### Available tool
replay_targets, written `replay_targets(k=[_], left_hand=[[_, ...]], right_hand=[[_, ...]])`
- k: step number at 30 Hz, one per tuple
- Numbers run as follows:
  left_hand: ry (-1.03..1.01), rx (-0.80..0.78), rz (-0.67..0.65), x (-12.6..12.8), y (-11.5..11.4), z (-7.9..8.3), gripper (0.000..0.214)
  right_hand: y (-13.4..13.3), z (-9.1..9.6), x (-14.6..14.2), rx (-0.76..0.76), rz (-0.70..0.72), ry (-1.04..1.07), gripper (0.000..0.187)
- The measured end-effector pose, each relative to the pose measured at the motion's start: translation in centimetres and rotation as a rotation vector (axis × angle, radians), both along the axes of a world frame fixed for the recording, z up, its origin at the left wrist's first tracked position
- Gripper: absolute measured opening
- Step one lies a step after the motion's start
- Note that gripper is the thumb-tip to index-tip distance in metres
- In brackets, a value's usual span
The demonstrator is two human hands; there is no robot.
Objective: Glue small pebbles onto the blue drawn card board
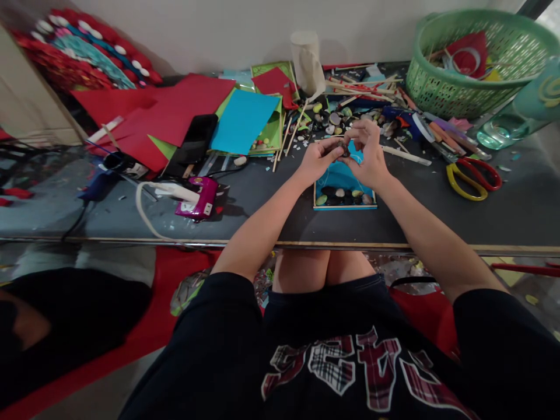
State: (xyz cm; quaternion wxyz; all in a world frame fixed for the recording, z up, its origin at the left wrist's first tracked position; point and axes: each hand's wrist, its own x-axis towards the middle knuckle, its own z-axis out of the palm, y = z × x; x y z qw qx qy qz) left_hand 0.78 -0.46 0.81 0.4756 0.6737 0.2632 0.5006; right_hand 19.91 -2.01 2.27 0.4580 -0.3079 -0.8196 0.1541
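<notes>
My left hand (321, 158) pinches a small dark pebble (345, 150) between thumb and fingers. My right hand (368, 153) meets it from the other side, thumb and forefinger closed on the same pebble, its other fingers curled above. Both hands are held over a blue card panel (340, 178) edged with thin wooden sticks. Along the panel's near edge lies a row of pebbles (340, 193), dark, pale and yellow-green. A fine pale strand shows on the blue card. My hands cover the panel's far part.
Loose pebbles (335, 118) and sticks (367, 87) lie behind. To the right are scissors (470, 178), a green basket (468, 96) and a bottle (503, 125). On the left are a phone (199, 137), a purple power adapter (199, 198) with a white cable, and coloured paper (245, 119).
</notes>
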Motion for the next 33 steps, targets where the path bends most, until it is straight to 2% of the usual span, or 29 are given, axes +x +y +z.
replay_targets(k=[6, 16, 27, 30, 33], left_hand=[[-0.014, 0.02, -0.011, 0.07, -0.02, 0.08, 0.068], [-0.006, 0.088, 0.013, 0.14, -0.07, 0.22, 0.067], [-0.013, 0.037, -0.001, 0.2, -0.34, 0.5, 0.067], [-0.021, 0.022, 0.002, 0.22, -0.49, 0.75, 0.068], [-0.019, 0.016, 0.029, 0.2, -0.56, 0.82, 0.068]], right_hand=[[0.02, -0.1, 0.1, -0.009, 0.011, -0.014, 0.072], [0.55, -0.15, 0.31, 0.058, 0.003, -0.018, 0.07], [0.32, 0.06, 0.28, 0.051, 0.001, -0.082, 0.07], [0.36, 0.03, 0.23, 0.041, 0.024, -0.05, 0.071], [0.31, 0.18, 0.09, 0.023, -0.016, -0.007, 0.075]])
